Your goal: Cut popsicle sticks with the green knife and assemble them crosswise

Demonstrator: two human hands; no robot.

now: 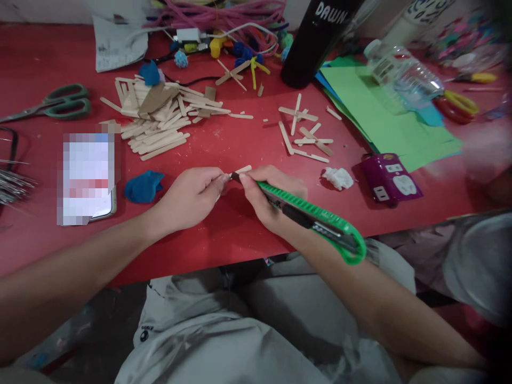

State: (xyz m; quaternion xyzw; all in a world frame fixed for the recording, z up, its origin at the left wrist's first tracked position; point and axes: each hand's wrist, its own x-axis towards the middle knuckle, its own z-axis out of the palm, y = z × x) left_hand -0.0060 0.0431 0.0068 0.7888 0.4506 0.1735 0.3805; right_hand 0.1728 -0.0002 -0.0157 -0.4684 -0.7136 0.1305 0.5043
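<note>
My right hand (266, 194) is closed around a green utility knife (316, 216), its handle slanting down to the right and its dark tip meeting my left fingers. A small wooden craft stick (245, 169) pokes out just beyond the knife tip. Pinched between the thumb and fingers of my left hand (199, 191) is a small pale piece, seemingly part of that stick; most of it is hidden. A pile of craft sticks (160, 140) lies beyond my left hand. Crossed and loose craft sticks (298, 114) rest beyond my right hand.
Around the red table (224, 245) are scissors (66, 101), a phone (86, 181), blue crumpled pieces (143, 186), crumpled white tissue (338, 178) and a purple box (390, 180). At the back stand a black bottle (316, 45), green paper sheets (384, 106) and a clear plastic bottle (408, 72).
</note>
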